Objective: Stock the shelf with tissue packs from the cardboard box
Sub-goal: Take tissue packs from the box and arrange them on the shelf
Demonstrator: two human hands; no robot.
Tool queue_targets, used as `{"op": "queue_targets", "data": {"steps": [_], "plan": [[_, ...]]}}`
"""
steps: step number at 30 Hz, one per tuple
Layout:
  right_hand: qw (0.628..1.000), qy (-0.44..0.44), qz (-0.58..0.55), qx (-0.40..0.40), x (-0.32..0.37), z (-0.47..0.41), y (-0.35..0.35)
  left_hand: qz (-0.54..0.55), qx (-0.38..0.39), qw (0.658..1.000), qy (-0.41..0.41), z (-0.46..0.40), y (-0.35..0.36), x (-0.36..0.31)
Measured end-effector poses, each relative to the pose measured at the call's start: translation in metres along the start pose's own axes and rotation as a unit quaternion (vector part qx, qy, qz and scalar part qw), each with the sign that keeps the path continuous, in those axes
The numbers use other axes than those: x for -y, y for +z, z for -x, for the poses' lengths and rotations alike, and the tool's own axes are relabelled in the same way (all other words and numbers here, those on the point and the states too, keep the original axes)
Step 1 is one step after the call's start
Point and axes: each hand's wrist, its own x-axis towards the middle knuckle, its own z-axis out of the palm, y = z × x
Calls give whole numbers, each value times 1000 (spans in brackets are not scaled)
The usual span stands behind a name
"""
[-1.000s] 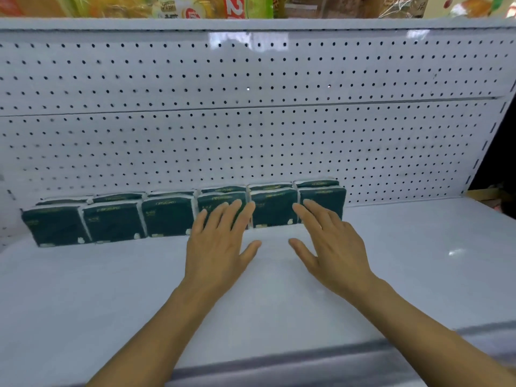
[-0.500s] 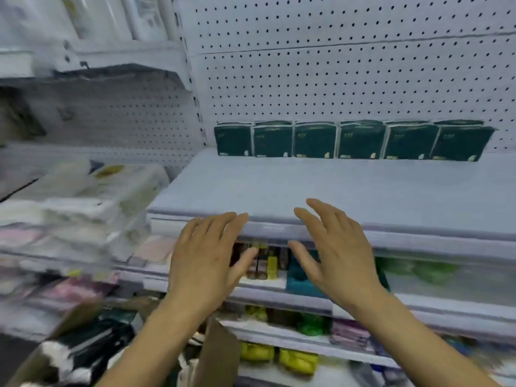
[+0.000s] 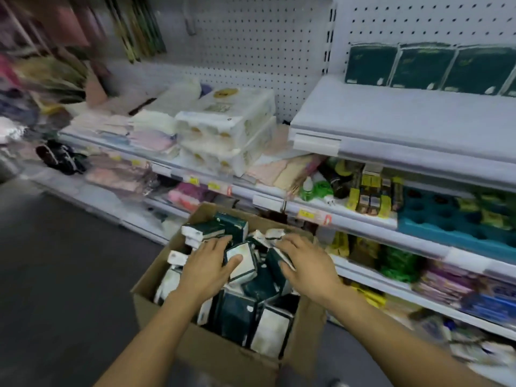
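Setting: shop aisle, dark floor point(image 3: 64, 275), white pegboard point(image 3: 251, 51) behind tiered shelving.
Surroundings: toilet-roll packs point(image 3: 226, 127) stacked at 11 o'clock; small bottles and yellow cartons point(image 3: 368, 191) at 2 o'clock; teal tray point(image 3: 452, 219) at 3 o'clock. All blurred.
Obstructions: nothing between hands and box.
Shelf point(image 3: 405, 118): at 1 o'clock, white; row of dark green packs point(image 3: 421, 68) upright against the pegboard, faces toward the aisle.
Box point(image 3: 223, 356): cardboard, on the floor at centre, flaps open, long axis running 7 to 1 o'clock.
Contents: loose green-and-white packs, jumbled, tilted every way; several at 6 o'clock stand on end.
Left hand point(image 3: 208, 263): fingers spread, lying on a pack point(image 3: 242, 262), thumb on its pale face.
Right hand point(image 3: 304, 261): fingers apart, resting flat on packs at the box's 1 o'clock side.
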Motion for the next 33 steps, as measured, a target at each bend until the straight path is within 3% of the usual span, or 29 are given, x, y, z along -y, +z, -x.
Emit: {"op": "queue_targets", "data": {"steps": [3, 9, 12, 16, 21, 24, 27, 30, 33], "plan": [[994, 20, -11, 110, 9, -4, 33, 2, 44, 999, -28, 1, 27, 30], [964, 106, -77, 230, 9, -17, 89, -20, 120, 991, -56, -6, 63, 65], [947, 125, -120, 272, 20, -26, 115, -128, 150, 980, 1, -11, 77, 72], [922, 142, -150, 328, 36, -32, 149, -234, 232, 941, 82, -16, 83, 77], [909, 185, -151, 342, 52, -33, 169, -358, 210, 896, 161, -18, 72, 80], [900, 213, -193, 328, 57, -31, 165, -371, 188, 890, 187, -23, 63, 88], [872, 259, -317, 267, 49, -29, 140, -297, 149, 929, 162, -25, 49, 94], [826, 313, -438, 168, 34, -32, 99, -46, 109, 991, 57, -29, 33, 95], [790, 333, -510, 70, 16, -36, 59, 199, 36, 978, -45, -33, 23, 86]]}}
